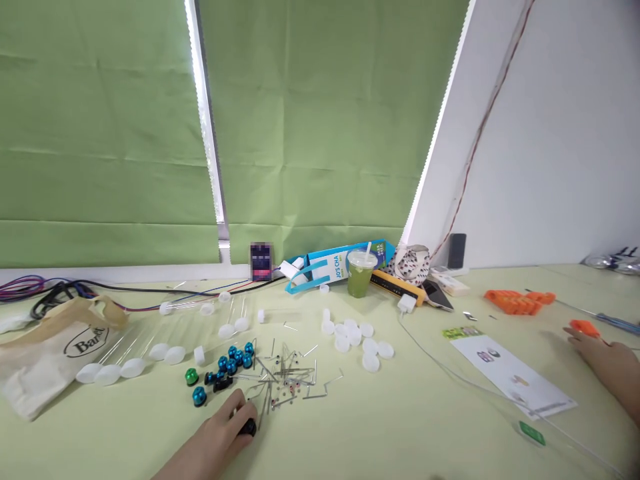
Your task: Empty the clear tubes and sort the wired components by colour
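Note:
Near the front centre, my left hand (223,430) has its fingers closed around a small black knob (248,427). Just beyond it lie several blue knobs (231,366), a green knob (191,377) and a scattered pile of thin metal rods and hex keys (287,377). At the right edge, my right hand (603,363) has its fingertips on an orange piece (585,328); the fingers look bent around it. A white printed sheet (515,377) lies to the left of that hand.
Clear tubes with white caps (133,367) lie at the left beside a cloth bag (55,353). Loose white caps (353,333) sit mid-table. Behind them stand a green drink cup (359,283) and a yellow power strip (399,287). A white cable (450,377) crosses the right side.

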`<action>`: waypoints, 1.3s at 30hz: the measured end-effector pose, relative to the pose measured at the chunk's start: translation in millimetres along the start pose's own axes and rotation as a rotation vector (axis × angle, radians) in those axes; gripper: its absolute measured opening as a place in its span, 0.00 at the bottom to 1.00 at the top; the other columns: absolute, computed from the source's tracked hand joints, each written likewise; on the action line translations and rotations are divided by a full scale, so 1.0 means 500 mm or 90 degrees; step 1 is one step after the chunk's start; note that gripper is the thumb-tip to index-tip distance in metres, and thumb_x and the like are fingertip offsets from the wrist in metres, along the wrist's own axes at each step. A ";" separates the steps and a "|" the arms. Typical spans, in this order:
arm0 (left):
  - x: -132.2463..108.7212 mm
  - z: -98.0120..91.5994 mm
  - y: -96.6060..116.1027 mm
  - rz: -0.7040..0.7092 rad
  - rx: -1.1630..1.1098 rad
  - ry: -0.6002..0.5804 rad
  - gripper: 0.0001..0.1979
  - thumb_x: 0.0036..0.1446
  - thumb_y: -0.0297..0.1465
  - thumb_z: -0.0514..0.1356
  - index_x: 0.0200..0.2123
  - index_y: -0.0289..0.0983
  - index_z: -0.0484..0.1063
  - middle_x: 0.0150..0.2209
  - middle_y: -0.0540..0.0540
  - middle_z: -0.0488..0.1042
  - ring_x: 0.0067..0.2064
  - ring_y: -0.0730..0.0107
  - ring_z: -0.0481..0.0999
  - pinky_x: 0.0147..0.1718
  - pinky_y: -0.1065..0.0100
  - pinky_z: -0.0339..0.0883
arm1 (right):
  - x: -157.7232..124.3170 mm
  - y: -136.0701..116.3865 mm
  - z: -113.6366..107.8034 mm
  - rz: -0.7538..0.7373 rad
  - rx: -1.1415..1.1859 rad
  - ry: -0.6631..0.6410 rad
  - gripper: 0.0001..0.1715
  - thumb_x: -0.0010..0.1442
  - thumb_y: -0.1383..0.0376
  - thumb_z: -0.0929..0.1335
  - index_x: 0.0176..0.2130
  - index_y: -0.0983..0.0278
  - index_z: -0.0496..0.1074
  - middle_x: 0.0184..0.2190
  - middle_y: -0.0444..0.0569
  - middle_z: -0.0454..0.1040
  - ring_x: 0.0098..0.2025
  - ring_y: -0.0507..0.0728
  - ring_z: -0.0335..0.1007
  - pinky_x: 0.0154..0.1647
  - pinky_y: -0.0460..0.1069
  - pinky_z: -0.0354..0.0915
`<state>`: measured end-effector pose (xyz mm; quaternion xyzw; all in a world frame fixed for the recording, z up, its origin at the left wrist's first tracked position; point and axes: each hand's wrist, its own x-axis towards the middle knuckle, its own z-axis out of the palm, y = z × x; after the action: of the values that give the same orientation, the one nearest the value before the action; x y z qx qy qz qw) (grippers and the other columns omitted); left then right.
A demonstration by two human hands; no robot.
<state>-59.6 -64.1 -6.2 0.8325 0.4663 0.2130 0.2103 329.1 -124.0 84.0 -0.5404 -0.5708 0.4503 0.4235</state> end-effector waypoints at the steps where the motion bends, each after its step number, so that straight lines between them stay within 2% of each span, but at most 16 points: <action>1: 0.002 -0.003 0.013 0.007 -0.049 0.003 0.08 0.55 0.35 0.49 0.32 0.40 0.65 0.35 0.46 0.64 0.32 0.69 0.68 0.33 0.72 0.62 | 0.001 0.019 0.085 -0.005 -0.010 -0.056 0.16 0.41 0.66 0.71 0.34 0.57 0.70 0.27 0.48 0.68 0.21 0.50 0.63 0.17 0.45 0.57; 2: 0.004 -0.005 0.028 0.014 -0.102 -0.003 0.08 0.55 0.36 0.49 0.31 0.39 0.65 0.34 0.46 0.65 0.33 0.68 0.68 0.34 0.72 0.61 | 0.007 0.035 0.161 -0.007 -0.015 -0.088 0.17 0.41 0.66 0.71 0.35 0.58 0.70 0.28 0.48 0.69 0.22 0.50 0.63 0.19 0.45 0.59; 3: 0.006 -0.005 0.044 0.009 -0.157 0.023 0.09 0.55 0.36 0.49 0.31 0.39 0.65 0.33 0.46 0.65 0.33 0.68 0.67 0.35 0.71 0.61 | 0.017 0.048 0.223 -0.014 -0.023 -0.124 0.17 0.41 0.66 0.70 0.36 0.60 0.70 0.30 0.48 0.69 0.22 0.49 0.63 0.20 0.44 0.60; 4: 0.009 -0.003 0.061 0.002 -0.216 0.042 0.10 0.55 0.38 0.50 0.31 0.38 0.65 0.32 0.46 0.65 0.33 0.68 0.66 0.34 0.71 0.61 | 0.030 0.057 0.272 -0.043 -0.052 -0.181 0.21 0.43 0.66 0.69 0.41 0.60 0.68 0.35 0.50 0.68 0.24 0.48 0.64 0.22 0.44 0.61; 6: 0.018 0.008 0.090 -0.064 -0.360 0.016 0.12 0.54 0.40 0.51 0.33 0.38 0.64 0.27 0.50 0.64 0.26 0.73 0.63 0.25 0.75 0.58 | 0.059 0.065 0.332 -0.117 -0.083 -0.225 0.33 0.45 0.67 0.68 0.51 0.59 0.59 0.46 0.54 0.61 0.30 0.51 0.65 0.24 0.44 0.63; 8: 0.028 0.026 0.113 -0.137 -0.519 -0.031 0.14 0.53 0.43 0.52 0.35 0.38 0.62 0.21 0.55 0.58 0.20 0.79 0.56 0.18 0.77 0.50 | 0.083 0.066 0.356 -0.228 -0.091 -0.213 0.32 0.45 0.65 0.68 0.50 0.60 0.59 0.47 0.54 0.59 0.39 0.55 0.64 0.29 0.46 0.64; 10: 0.038 0.043 0.128 -0.179 -0.637 -0.035 0.16 0.51 0.45 0.54 0.35 0.38 0.61 0.20 0.56 0.56 0.18 0.81 0.53 0.16 0.78 0.48 | 0.096 0.064 0.363 -0.264 -0.064 -0.164 0.24 0.49 0.65 0.67 0.47 0.60 0.61 0.45 0.53 0.60 0.44 0.57 0.62 0.34 0.48 0.64; 12: 0.045 0.054 0.136 -0.197 -0.710 -0.004 0.17 0.49 0.45 0.56 0.33 0.38 0.62 0.21 0.56 0.58 0.18 0.82 0.54 0.17 0.78 0.49 | 0.099 0.066 0.366 -0.243 -0.012 -0.144 0.19 0.52 0.64 0.65 0.45 0.61 0.61 0.42 0.52 0.62 0.41 0.56 0.64 0.35 0.48 0.64; 15: 0.045 0.062 0.138 -0.211 -0.746 0.031 0.18 0.48 0.46 0.56 0.34 0.37 0.64 0.20 0.55 0.60 0.18 0.81 0.56 0.18 0.77 0.52 | 0.098 0.073 0.372 -0.185 0.082 -0.189 0.17 0.54 0.61 0.64 0.44 0.61 0.59 0.35 0.49 0.65 0.32 0.53 0.67 0.30 0.48 0.64; 19: 0.037 0.071 0.127 -0.211 -0.719 0.013 0.22 0.47 0.49 0.55 0.33 0.35 0.65 0.14 0.55 0.60 0.17 0.78 0.58 0.16 0.77 0.51 | 0.104 0.084 0.380 -0.146 0.173 -0.263 0.15 0.57 0.58 0.61 0.42 0.64 0.57 0.25 0.44 0.65 0.25 0.51 0.68 0.27 0.47 0.64; 23: 0.037 0.074 0.119 -0.221 -0.710 0.030 0.23 0.45 0.49 0.56 0.32 0.34 0.66 0.14 0.54 0.61 0.17 0.78 0.59 0.15 0.76 0.51 | 0.112 0.089 0.383 -0.140 0.205 -0.276 0.17 0.57 0.57 0.62 0.41 0.65 0.58 0.25 0.44 0.65 0.25 0.50 0.68 0.26 0.46 0.63; 27: 0.042 0.070 0.118 -0.199 -0.710 0.012 0.21 0.47 0.47 0.56 0.31 0.34 0.66 0.17 0.52 0.65 0.19 0.77 0.63 0.19 0.74 0.56 | 0.116 0.092 0.382 -0.133 0.237 -0.284 0.17 0.57 0.56 0.62 0.41 0.66 0.59 0.25 0.44 0.65 0.24 0.49 0.67 0.26 0.45 0.62; 32: 0.040 0.076 0.115 -0.174 -0.723 -0.008 0.21 0.51 0.46 0.54 0.37 0.33 0.65 0.18 0.51 0.65 0.20 0.76 0.63 0.19 0.74 0.55 | 0.116 0.096 0.379 -0.111 0.243 -0.292 0.18 0.56 0.55 0.62 0.41 0.65 0.58 0.23 0.42 0.64 0.23 0.48 0.66 0.23 0.43 0.61; 39: 0.041 0.080 0.115 -0.154 -0.766 -0.003 0.17 0.51 0.43 0.55 0.35 0.34 0.65 0.20 0.50 0.65 0.20 0.77 0.62 0.20 0.74 0.54 | 0.119 0.084 0.374 -0.010 0.245 -0.254 0.22 0.50 0.52 0.66 0.38 0.65 0.60 0.24 0.42 0.65 0.19 0.47 0.65 0.19 0.43 0.60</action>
<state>11.9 -79.8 -4.2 0.5095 0.3550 0.4115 0.6672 154.0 -74.8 -1.2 -0.3460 -0.5511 0.6448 0.4011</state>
